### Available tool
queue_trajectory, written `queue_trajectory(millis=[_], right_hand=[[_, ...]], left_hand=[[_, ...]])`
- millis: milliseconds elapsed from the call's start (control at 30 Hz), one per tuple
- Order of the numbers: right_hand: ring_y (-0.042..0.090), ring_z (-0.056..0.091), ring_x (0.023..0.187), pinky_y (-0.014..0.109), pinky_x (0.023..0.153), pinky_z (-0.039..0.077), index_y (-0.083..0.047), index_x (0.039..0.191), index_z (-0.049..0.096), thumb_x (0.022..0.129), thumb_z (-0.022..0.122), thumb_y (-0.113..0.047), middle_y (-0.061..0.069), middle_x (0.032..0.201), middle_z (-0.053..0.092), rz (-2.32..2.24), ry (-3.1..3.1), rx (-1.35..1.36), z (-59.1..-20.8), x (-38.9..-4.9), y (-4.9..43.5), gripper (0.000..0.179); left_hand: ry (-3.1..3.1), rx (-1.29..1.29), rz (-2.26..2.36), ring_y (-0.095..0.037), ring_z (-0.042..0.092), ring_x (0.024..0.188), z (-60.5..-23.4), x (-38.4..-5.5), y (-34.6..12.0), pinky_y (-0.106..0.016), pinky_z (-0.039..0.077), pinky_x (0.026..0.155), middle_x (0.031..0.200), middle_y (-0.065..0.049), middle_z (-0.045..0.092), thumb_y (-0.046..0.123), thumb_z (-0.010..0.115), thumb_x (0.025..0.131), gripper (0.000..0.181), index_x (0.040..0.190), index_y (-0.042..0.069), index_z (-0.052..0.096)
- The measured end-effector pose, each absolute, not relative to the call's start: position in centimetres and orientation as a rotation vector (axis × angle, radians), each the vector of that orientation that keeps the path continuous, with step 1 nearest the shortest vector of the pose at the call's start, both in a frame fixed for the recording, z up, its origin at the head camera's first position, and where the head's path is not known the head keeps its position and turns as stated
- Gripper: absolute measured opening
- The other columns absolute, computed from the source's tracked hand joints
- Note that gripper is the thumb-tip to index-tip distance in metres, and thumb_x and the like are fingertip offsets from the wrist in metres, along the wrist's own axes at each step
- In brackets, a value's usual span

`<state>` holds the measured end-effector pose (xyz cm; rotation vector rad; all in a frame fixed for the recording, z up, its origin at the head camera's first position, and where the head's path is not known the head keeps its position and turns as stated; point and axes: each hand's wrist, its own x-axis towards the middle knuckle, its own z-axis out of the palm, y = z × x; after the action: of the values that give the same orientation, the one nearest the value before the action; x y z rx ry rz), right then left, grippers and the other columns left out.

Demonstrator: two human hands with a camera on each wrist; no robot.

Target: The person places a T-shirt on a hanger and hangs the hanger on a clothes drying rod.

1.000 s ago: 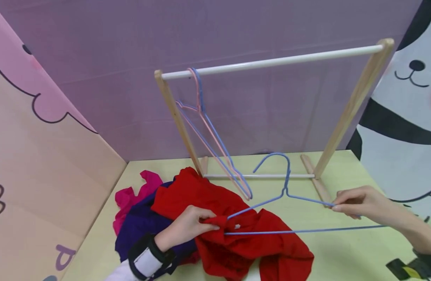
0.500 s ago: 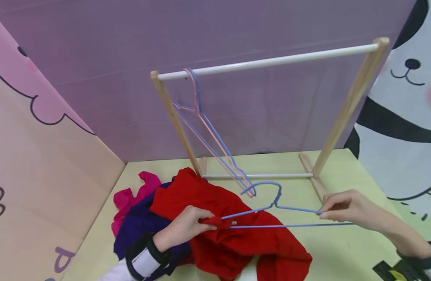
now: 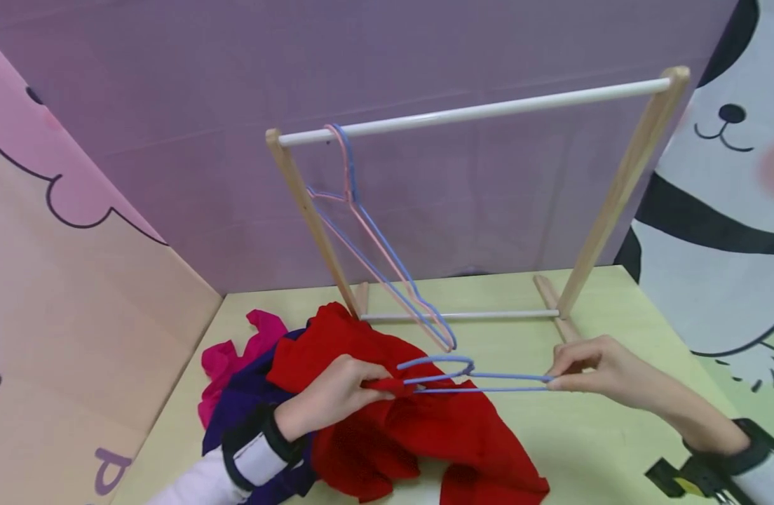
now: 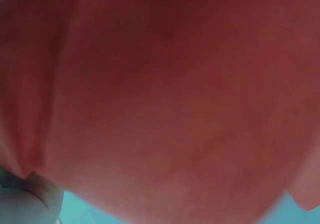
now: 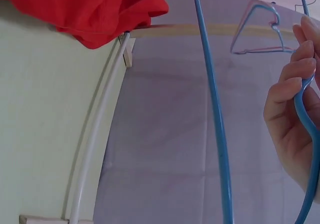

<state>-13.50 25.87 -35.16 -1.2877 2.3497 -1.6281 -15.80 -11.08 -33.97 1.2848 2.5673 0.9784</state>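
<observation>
My left hand [image 3: 339, 394] pinches an edge of a red garment [image 3: 362, 351] in the head view. A blue clothes hanger [image 3: 510, 376] is held by its right shoulder in the fingers of my right hand [image 3: 594, 365]. The hanger's left end reaches into the red cloth beside my left fingers, so its tip is hidden. Its hook [image 3: 434, 359] points left, and the frame looks nearly flat from above. Red cloth [image 4: 175, 104] fills most of the left wrist view. The right wrist view shows my fingers [image 5: 287, 89] curled round the hanger.
A wooden rack with a white top rail [image 3: 488, 111] stands behind. A pink hanger [image 3: 374, 231] and a blue hanger [image 3: 387, 245] hang at its left. Dark blue cloth [image 3: 235, 407] and pink cloth [image 3: 235, 354] lie on the pale table [image 3: 608, 435].
My right hand has moved left with the hanger, bringing it closer to my left hand. The hanger's hook has tipped down toward me. My left hand keeps its pinch on the red garment, slightly raised.
</observation>
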Motion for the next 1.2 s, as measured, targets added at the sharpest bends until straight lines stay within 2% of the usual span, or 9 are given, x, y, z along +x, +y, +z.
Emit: queue_trajectory(millis=[167,333,633,733,867,1033,1133,1200], right_hand=[[0.013,0.041,0.054,0.025,0.042,0.031,-0.011,0.084,0.068,0.073,0.064,0.015,0.003,0.064,0.049,-1.642,2.349,-1.314,-36.0,-13.7,24.2,0.029],[0.008,0.046,0.056,0.022,0.045,0.036,-0.011,0.082,0.068,0.074,0.067,0.009,0.001,0.065,0.054,-1.61,2.437,-1.301,-36.4,-13.9,22.5,0.022],[0.003,0.049,0.06,0.02,0.053,0.043,-0.008,0.08,0.07,0.076,0.068,0.002,-0.006,0.067,0.059,-1.531,2.627,-1.188,-36.8,-14.7,21.4,0.011],[0.002,0.05,0.06,0.018,0.055,0.044,-0.009,0.08,0.07,0.074,0.069,0.003,-0.009,0.068,0.06,-1.539,2.729,-1.199,-37.1,-15.0,21.0,0.013],[0.001,0.05,0.06,0.015,0.055,0.043,-0.008,0.082,0.07,0.07,0.072,0.007,-0.011,0.068,0.059,-1.575,2.854,-1.208,-37.2,-15.4,20.6,0.019],[0.003,0.054,0.072,0.011,0.064,0.043,-0.005,0.087,0.07,0.061,0.075,0.011,-0.005,0.078,0.061,-1.616,3.054,-1.227,-36.5,-14.9,19.6,0.032],[0.009,0.054,0.08,0.009,0.072,0.04,-0.004,0.085,0.069,0.075,0.074,-0.008,0.001,0.082,0.06,-1.636,3.169,-1.381,-36.2,-13.9,18.6,0.012],[0.012,0.053,0.082,0.013,0.076,0.038,-0.003,0.083,0.069,0.083,0.067,-0.02,0.005,0.082,0.06,-1.638,3.198,-1.575,-36.2,-13.2,17.8,0.017]], left_hand=[[2.589,1.278,0.933,0.005,0.033,0.05,-33.2,-15.7,-10.2,-0.013,0.032,0.045,0.069,0.0,0.065,0.006,0.069,0.079,0.008,0.086,0.002,0.07],[2.606,1.286,0.949,0.005,0.03,0.048,-33.1,-15.5,-9.5,-0.013,0.033,0.046,0.062,0.0,0.06,0.007,0.069,0.079,0.01,0.088,0.002,0.07],[2.621,1.264,1.036,0.005,0.03,0.05,-33.1,-15.5,-9.3,-0.014,0.033,0.047,0.064,0.0,0.061,0.007,0.068,0.08,0.011,0.089,0.002,0.069],[2.645,1.213,1.046,0.002,0.032,0.052,-33.1,-15.7,-9.4,-0.015,0.034,0.049,0.067,0.0,0.061,0.009,0.068,0.08,0.012,0.091,0.004,0.069],[2.664,1.135,1.076,0.002,0.044,0.059,-33.1,-16.1,-9.6,-0.015,0.039,0.053,0.085,-0.004,0.068,0.009,0.069,0.08,0.021,0.101,0.004,0.068],[2.66,1.069,1.141,0.0,0.047,0.06,-33.1,-16.6,-10.3,-0.017,0.039,0.051,0.097,-0.007,0.068,0.008,0.068,0.081,0.029,0.109,0.004,0.066],[2.662,1.036,1.174,-0.001,0.042,0.055,-33.1,-16.7,-10.8,-0.017,0.037,0.049,0.097,-0.006,0.068,0.009,0.067,0.081,0.03,0.11,0.005,0.066],[2.662,1.015,1.191,0.0,0.04,0.052,-33.1,-16.8,-11.1,-0.017,0.036,0.048,0.097,-0.007,0.068,0.008,0.067,0.081,0.03,0.111,0.005,0.066]])
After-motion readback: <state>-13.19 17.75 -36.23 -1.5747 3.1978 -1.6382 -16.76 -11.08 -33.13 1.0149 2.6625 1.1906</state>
